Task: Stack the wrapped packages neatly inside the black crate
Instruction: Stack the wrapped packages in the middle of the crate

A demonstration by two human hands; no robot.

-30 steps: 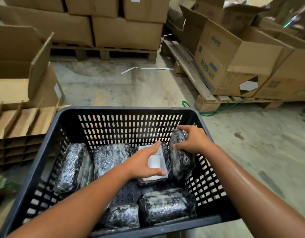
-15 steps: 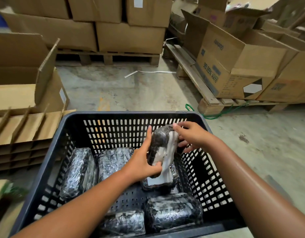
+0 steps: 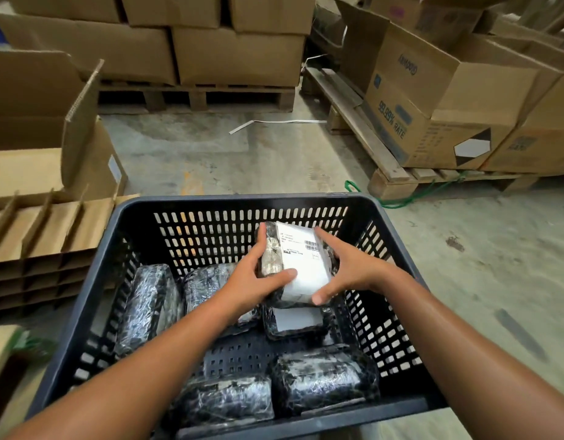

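Note:
A black slotted crate (image 3: 242, 201) sits on the floor in front of me. Several plastic-wrapped dark packages lie in it: two along the left back (image 3: 144, 306), two at the front (image 3: 322, 379), and one with a white label (image 3: 296, 322) at the right. Above that one I hold a package with a white shipping label (image 3: 303, 268) facing up. My left hand (image 3: 255, 281) grips its left side, thumb across the label. My right hand (image 3: 347, 268) holds its right side, fingers spread.
Cardboard dividers and an opened carton (image 3: 45, 173) stand to the left of the crate. Stacked cartons on wooden pallets (image 3: 388, 166) fill the back and the right. A green strap (image 3: 398, 201) and a white strip (image 3: 274, 122) lie on the concrete floor.
The package stood on edge by the right wall. Both hands lifted it and turned it label-up above the labelled package.

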